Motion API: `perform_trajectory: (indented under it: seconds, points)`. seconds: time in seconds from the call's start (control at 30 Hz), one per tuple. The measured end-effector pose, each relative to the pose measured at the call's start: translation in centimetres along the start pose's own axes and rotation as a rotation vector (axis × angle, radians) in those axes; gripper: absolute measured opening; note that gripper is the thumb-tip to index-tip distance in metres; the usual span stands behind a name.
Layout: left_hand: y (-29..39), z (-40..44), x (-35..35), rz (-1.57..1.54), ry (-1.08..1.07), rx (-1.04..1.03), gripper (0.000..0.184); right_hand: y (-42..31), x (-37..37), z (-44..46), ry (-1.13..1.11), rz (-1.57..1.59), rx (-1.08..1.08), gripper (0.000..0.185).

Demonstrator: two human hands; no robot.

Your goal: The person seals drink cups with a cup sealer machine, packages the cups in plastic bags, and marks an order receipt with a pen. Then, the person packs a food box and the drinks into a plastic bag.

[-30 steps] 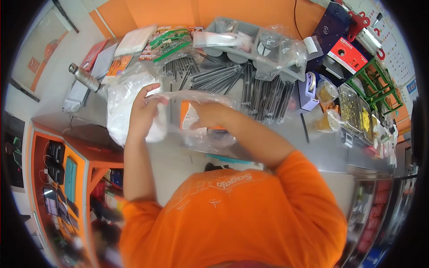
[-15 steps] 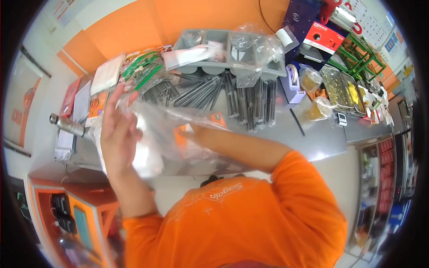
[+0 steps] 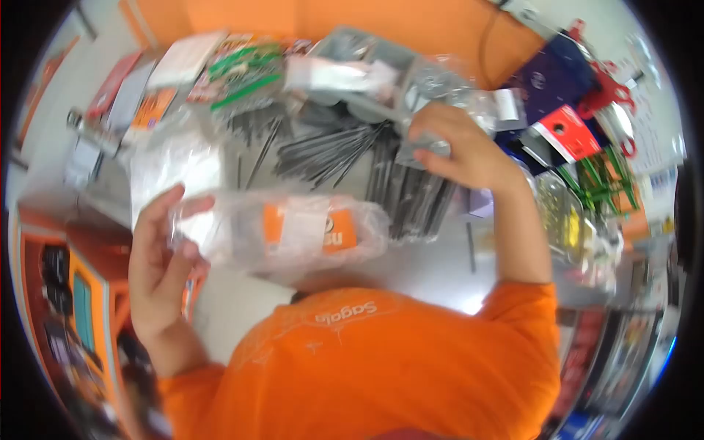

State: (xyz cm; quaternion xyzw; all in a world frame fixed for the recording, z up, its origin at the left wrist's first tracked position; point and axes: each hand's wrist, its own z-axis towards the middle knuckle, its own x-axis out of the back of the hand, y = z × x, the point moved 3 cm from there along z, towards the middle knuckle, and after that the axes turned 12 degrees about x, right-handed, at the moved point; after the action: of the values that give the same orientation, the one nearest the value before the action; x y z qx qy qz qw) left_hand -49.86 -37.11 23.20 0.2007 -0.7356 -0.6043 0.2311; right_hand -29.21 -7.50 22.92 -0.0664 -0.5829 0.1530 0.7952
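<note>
My left hand [image 3: 169, 246] has its fingers curled around the open end of a clear plastic bag [image 3: 246, 238]. Inside the bag lie an orange printed card [image 3: 341, 229] and a white paper [image 3: 304, 226]. Over the right part of the grey divided tray [image 3: 403, 55], my right hand [image 3: 455, 147] reaches with bent fingers near a small clear packet [image 3: 433, 149]; whether it touches the packet cannot be made out. Bundles of dark rods [image 3: 330, 150] lie below the tray.
A stack of clear bags [image 3: 176, 161] is at the left, with green-edged packets [image 3: 246, 73] behind. A metal bottle [image 3: 92, 132] lies far left. At the right are a purple tape dispenser [image 3: 481, 202], a red box [image 3: 568, 133] and a green rack [image 3: 605, 180].
My right hand has come out of the bag and moved right to the tray. The bag with the orange card now stretches right from my left hand, which has moved lower.
</note>
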Motion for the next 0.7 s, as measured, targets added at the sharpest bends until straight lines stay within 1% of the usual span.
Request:
perform_trajectory:
  seconds: [0.03, 0.07, 0.1, 0.13, 0.17, 0.2, 0.27, 0.3, 0.33, 0.37, 0.4, 0.43, 0.47, 0.5, 0.53, 0.57, 0.63, 0.7]
  points:
    - [0.2, -0.3, -0.4, 0.031, 0.033, 0.0, 0.053, 2.7, -2.5, -1.6, -0.037, -0.174, -0.14, 0.042]
    - [0.0, -0.7, -0.6, -0.003, 0.01, 0.006, 0.052, 5.8, -5.7, -4.1, -0.172, -0.406, -0.291, 0.041]
    - [-0.3, -0.9, -0.4, 0.013, 0.04, 0.026, 0.052, 8.9, -8.9, -6.6, -0.351, -0.635, -0.423, 0.04]
    - [-0.5, -1.1, -0.2, 0.175, 0.046, -0.049, 0.051, 11.7, -10.3, -8.1, -0.475, -0.692, -0.512, 0.035]
    - [-0.5, -1.2, -0.3, 0.332, 0.049, -0.127, 0.051, 12.9, -9.8, -8.3, -0.424, -0.593, -0.544, 0.031]
    - [-0.4, -1.7, -0.3, 0.303, 0.058, -0.036, 0.051, 13.8, -8.9, -8.1, -0.378, -0.493, -0.574, 0.029]
    - [-1.1, -2.4, -0.3, 0.31, 0.073, -0.018, 0.051, 13.3, -5.5, -7.1, 0.017, -0.447, -0.47, 0.028]
    - [-1.2, -2.7, -0.3, 0.303, 0.077, -0.031, 0.051, 10.9, -2.9, -5.1, 0.261, -0.525, -0.488, 0.021]
    - [-1.2, -3.1, -0.7, 0.189, 0.087, 0.042, 0.049, 8.6, -1.2, -4.5, 0.887, -0.075, -0.533, 0.019]
    - [-1.4, -3.0, -0.9, 0.194, 0.095, 0.041, 0.049, 5.6, -1.1, -2.9, 1.454, 0.286, -0.257, 0.019]
    - [-1.7, -2.7, -0.8, 0.117, 0.117, 0.037, 0.048, 0.7, -2.2, -0.3, 1.636, 0.623, -0.002, 0.018]
    - [-1.6, -2.5, -1.2, 0.08, 0.152, 0.033, 0.048, -2.6, -4.4, 2.2, 1.487, 0.851, 0.194, 0.018]
    - [-1.5, -2.3, -1.6, 0.043, 0.186, 0.028, 0.048, -5.2, -7.1, 4.8, 1.115, 0.925, 0.31, 0.018]
    - [-1.4, -2.1, -1.9, 0.007, 0.221, 0.022, 0.048, -7.3, -10.4, 7.4, 0.704, 0.856, 0.366, 0.018]
    - [-0.7, -2.3, -2.7, 0.033, 0.183, -0.06, 0.048, -8.7, -14.3, 9.8, 0.392, 0.739, 0.386, 0.018]
    - [-0.3, -2.5, -3.3, 0.057, 0.142, -0.14, 0.049, -9.2, -18.3, 11.6, 0.169, 0.618, 0.386, 0.018]
    - [-0.5, -2.9, -3.8, 0.159, -0.02, -0.195, 0.052, -9.2, -24.3, 13.8, -0.134, 0.43, 0.346, 0.018]
    - [-0.9, -3.4, -4.2, 0.132, -0.056, -0.029, 0.05, -9.2, -26.8, 14.7, -0.326, 0.317, 0.316, 0.019]
